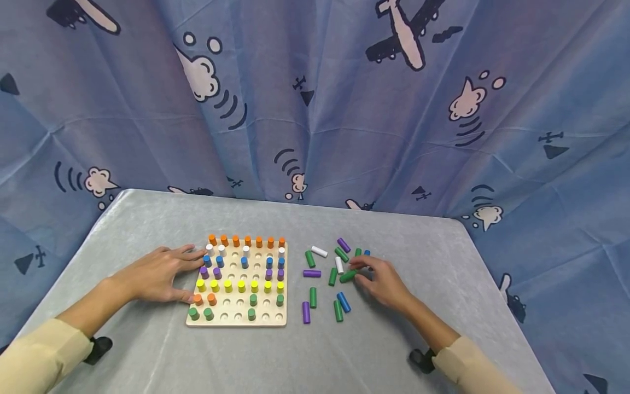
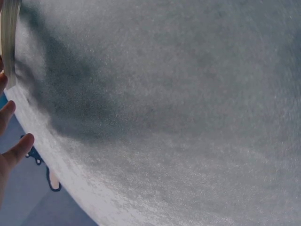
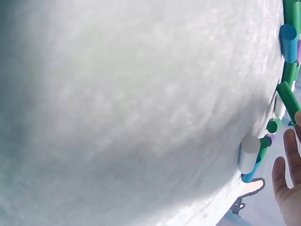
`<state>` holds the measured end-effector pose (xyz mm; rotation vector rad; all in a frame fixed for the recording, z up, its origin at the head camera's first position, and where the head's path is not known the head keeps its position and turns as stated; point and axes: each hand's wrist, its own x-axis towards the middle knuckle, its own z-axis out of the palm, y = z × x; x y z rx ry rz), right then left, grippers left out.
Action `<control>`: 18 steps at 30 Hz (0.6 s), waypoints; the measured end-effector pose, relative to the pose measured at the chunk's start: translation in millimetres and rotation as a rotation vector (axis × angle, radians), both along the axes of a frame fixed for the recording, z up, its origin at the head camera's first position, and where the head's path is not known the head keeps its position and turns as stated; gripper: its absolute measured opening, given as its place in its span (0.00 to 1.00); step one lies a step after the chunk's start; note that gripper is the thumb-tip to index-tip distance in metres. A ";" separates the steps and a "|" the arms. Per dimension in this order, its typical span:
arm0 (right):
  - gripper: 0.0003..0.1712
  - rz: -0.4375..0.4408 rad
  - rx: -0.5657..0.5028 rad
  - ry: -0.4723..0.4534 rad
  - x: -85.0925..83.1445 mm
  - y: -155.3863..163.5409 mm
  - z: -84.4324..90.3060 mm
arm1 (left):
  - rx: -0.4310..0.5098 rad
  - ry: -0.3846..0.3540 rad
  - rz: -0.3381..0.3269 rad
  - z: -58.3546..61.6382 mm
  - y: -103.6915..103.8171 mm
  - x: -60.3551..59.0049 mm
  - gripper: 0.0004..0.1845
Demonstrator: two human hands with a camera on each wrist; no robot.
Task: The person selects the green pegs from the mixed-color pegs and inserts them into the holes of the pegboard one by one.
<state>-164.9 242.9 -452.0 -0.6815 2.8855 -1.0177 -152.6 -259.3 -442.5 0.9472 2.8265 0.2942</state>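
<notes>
A wooden pegboard (image 1: 236, 323) lies on the table with rows of coloured pegs standing in its holes. My left hand (image 1: 159, 272) rests at its left edge, fingers spread, with thumb and fingertips touching the side. In the left wrist view, part of the board's edge (image 2: 8, 44) shows beside the fingers. Over the loose pegs to the right, my right hand (image 1: 385, 282) pinches a green peg (image 1: 347, 276) near one end between thumb and fingers. The same green peg (image 3: 288, 101) appears tilted in the right wrist view.
Loose pegs lie between the board and my right hand, among them a white peg (image 1: 319, 251), a purple peg (image 1: 306, 312), a blue peg (image 1: 343, 302) and several green ones. Behind the grey-covered table (image 1: 394, 350) hangs a blue curtain (image 1: 334, 153) printed with planes.
</notes>
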 end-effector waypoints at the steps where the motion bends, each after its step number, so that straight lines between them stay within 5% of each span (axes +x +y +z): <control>1: 0.20 0.004 -0.005 0.006 0.2 -1.3 0.9 | -0.003 0.000 0.000 -0.1 -0.1 -0.4 0.53; 18: 0.23 0.079 -0.128 0.032 5.3 -27.1 2.0 | -0.003 -0.010 0.018 -5.8 -1.2 -1.9 0.53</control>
